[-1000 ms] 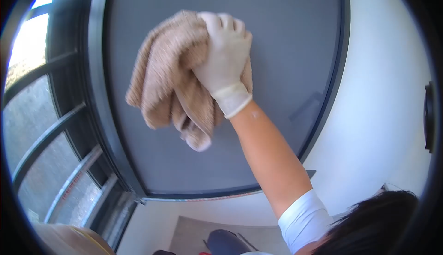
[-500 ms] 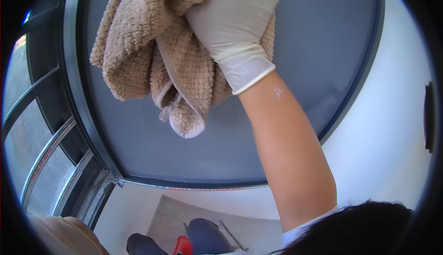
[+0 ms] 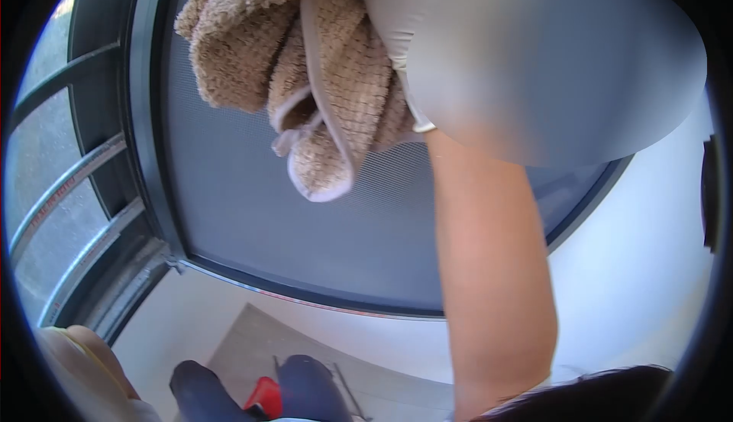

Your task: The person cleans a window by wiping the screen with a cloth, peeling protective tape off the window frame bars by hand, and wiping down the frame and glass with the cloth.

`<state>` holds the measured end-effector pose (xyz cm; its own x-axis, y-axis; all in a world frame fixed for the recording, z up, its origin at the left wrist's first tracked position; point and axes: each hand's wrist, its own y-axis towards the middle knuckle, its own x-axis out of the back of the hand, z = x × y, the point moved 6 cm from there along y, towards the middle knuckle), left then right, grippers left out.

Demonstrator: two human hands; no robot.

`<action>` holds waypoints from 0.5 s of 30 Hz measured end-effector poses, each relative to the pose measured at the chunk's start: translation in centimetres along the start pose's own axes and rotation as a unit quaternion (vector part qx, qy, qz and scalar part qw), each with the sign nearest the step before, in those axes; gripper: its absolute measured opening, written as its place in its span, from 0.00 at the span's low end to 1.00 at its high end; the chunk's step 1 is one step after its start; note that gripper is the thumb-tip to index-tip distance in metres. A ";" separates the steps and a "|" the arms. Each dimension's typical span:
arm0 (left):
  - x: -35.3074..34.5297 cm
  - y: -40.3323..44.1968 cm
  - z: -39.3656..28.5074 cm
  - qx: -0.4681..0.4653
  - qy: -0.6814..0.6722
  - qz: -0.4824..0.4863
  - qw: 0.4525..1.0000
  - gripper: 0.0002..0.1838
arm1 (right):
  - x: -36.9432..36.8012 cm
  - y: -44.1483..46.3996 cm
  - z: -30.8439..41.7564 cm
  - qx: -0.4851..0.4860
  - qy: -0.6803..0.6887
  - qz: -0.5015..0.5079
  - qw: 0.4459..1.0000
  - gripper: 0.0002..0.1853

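Note:
My right hand (image 3: pixel 401 6), in a pale glove, holds a bunched brown cloth (image 3: pixel 336 78) against a dark grey mesh panel (image 3: pixel 305 231). Its fingers are cut off by the top edge and a blurred patch over the upper right. The cloth hangs in folds to the left of the glove, with a light-edged corner lowest. At the bottom left, near the window frame, a pale gloved part of my left hand (image 3: pixel 92 365) shows; its fingers cannot be made out.
A dark barred window frame (image 3: pixel 95 109) runs down the left side. White wall (image 3: pixel 626 269) lies to the right of the panel. Below are my dark-clothed knees (image 3: pixel 309 388), a red object (image 3: pixel 265 397) between them, and grey floor (image 3: pixel 259 338). Dark hair (image 3: pixel 611 399) shows at the lower right.
The panel first grew larger in view. The cloth and my right hand have shifted up in the picture, and the glove is now partly behind a blurred patch. More of my legs shows.

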<state>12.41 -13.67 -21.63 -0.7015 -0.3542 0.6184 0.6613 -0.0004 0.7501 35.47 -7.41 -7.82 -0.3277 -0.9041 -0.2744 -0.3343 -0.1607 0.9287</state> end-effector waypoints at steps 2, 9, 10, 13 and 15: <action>-0.1 0.3 -0.3 0.001 -0.001 0.002 1.000 0.26 | -0.1 0.2 0.1 -0.011 0.014 0.017 1.000 0.20; -1.1 0.3 -1.9 -0.009 0.016 -0.008 1.000 0.24 | 1.3 -0.8 0.2 -0.005 0.057 0.043 0.997 0.20; -1.5 0.2 -2.3 -0.015 0.024 -0.007 1.000 0.24 | 1.5 -1.1 0.3 -0.001 0.065 0.041 0.997 0.19; -2.4 0.5 -2.7 -0.030 0.029 0.015 0.999 0.23 | 2.3 -3.7 0.3 0.012 0.069 0.049 0.996 0.16; -2.7 0.1 -2.8 -0.032 0.032 0.005 0.999 0.23 | 2.5 -4.6 1.0 0.036 0.073 0.053 0.995 0.14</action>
<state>15.08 -15.38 -23.91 -0.6773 -0.4131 0.6089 0.6857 -0.0545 0.7258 35.28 -8.50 -13.01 -0.2344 -0.9633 -0.1311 -0.3688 -0.0367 0.9288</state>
